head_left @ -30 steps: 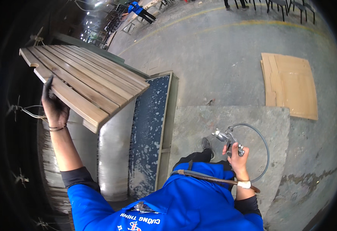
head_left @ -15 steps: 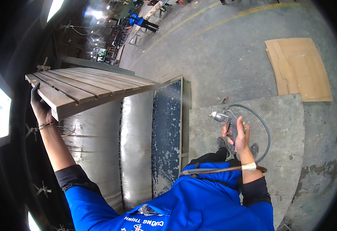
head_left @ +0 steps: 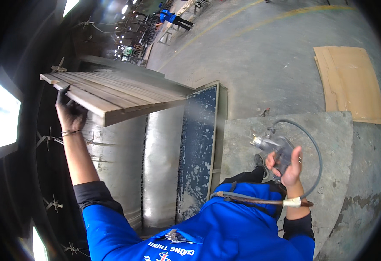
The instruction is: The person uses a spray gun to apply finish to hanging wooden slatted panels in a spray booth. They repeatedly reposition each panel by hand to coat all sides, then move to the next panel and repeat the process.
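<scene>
At the upper left, a slatted wooden panel (head_left: 112, 94) is raised and tilted, its slats running away from me. My left hand (head_left: 72, 114), dark-stained, is closed on the panel's near left edge. The fingertips lie over the edge, and the palm is partly in shadow. On the right, my right hand (head_left: 291, 169) is wrapped round the handle of a grey metal spray gun (head_left: 281, 150), thumb up. The gun's nozzle points left toward the panel. From the gun a grey hose (head_left: 317, 150) loops round past my right wrist.
Below the panel are shiny metal sheets (head_left: 162, 161) and a blue, white-spotted trough (head_left: 199, 152) with a metal rim. A concrete slab (head_left: 242, 130) lies at my feet, flat cardboard (head_left: 351, 85) beyond it. Another person (head_left: 168, 17) in blue works far off. Bright lamps line the left.
The whole view has shifted a little to the right. The panel has tipped so its slatted face shows narrower. My right hand and the spray gun have moved slightly right and nearer me.
</scene>
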The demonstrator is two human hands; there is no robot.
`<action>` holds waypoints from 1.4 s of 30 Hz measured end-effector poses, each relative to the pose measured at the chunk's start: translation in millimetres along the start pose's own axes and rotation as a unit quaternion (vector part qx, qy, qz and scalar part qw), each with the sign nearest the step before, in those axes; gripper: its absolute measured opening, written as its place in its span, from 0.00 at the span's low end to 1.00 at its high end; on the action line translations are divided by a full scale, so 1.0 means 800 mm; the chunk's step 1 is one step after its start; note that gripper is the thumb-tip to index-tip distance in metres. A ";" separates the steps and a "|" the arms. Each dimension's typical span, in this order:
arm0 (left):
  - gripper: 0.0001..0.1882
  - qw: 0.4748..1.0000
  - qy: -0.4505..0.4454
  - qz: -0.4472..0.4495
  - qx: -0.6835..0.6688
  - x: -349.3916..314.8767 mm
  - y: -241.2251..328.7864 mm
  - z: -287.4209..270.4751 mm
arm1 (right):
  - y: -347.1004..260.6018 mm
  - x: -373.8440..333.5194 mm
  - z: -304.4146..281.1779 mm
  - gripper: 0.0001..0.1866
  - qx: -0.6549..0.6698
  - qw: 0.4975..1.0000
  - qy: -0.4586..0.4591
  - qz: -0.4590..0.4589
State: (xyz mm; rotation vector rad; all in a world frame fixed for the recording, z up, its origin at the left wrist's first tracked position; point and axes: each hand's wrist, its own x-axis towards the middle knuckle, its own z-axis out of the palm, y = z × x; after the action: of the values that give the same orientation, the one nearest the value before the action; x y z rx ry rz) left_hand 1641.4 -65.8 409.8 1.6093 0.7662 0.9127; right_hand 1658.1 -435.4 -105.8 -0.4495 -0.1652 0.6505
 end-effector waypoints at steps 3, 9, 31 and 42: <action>0.30 0.999 0.011 -0.020 0.029 -0.002 -0.029 0.007 | -0.018 -0.022 0.013 0.55 0.014 0.997 -0.078 -0.025; 0.42 0.999 -0.043 -0.025 0.016 -0.011 -0.055 0.014 | -0.055 -0.068 0.052 0.57 -0.036 0.986 -0.071 -0.149; 0.13 0.998 0.026 -0.048 0.010 0.016 -0.215 -0.146 | 0.047 0.013 0.064 0.32 -0.337 0.931 0.134 0.040; 0.21 0.994 0.057 -0.078 0.056 0.133 -0.419 -0.217 | 0.022 0.069 0.230 0.29 -0.523 0.838 -0.139 -0.066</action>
State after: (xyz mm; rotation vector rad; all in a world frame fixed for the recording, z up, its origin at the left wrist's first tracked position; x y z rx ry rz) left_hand 1536.1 178.7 122.1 1.5782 1.0240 0.8670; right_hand 1639.1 -324.7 50.6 -1.3892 -0.8471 0.4361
